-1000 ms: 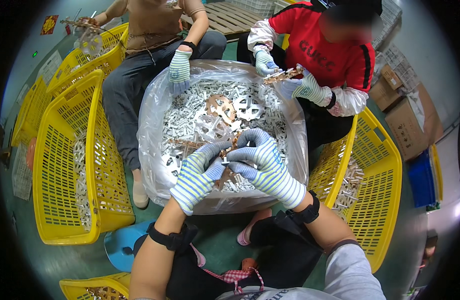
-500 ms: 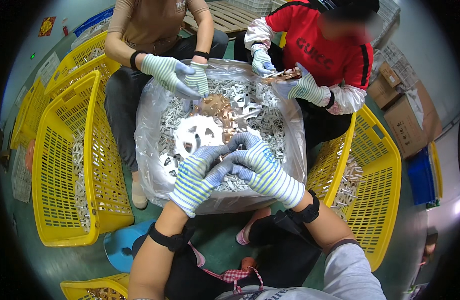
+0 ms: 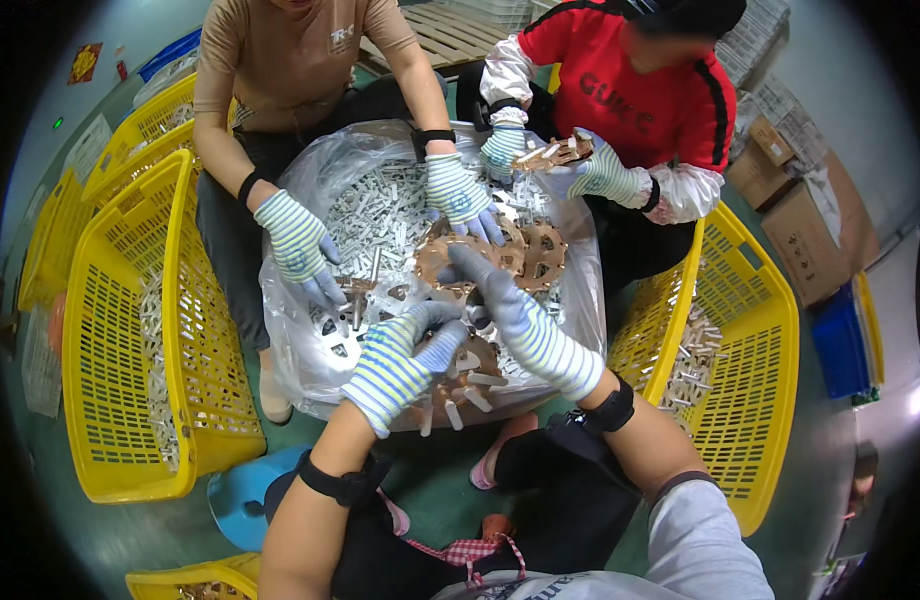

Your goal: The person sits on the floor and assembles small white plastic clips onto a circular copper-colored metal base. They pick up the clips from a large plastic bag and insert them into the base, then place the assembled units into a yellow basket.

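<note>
My left hand, in a striped glove, is closed on the edge of a copper-coloured toothed disc over the tub's near rim. Several short silver strips stick out around that disc. My right hand, gloved alike, is open; its fingers reach forward to a copper-coloured toothed ring among others in the tub. Whether the fingertips touch the ring I cannot tell. Loose small silver strips fill the plastic-lined tub, and pale cut-out discs lie left of my left hand.
Across the tub, one person's gloved hands work among the pieces. Another person at the right holds copper-coloured plates. Yellow baskets stand left, with another yellow basket right. A blue round object sits by my left arm.
My hands, together before, have parted; the right has opened and reaches forward. The disc with strips now shows under my left hand. The left co-worker's hands have spread apart, and copper-coloured rings now lie mid-tub.
</note>
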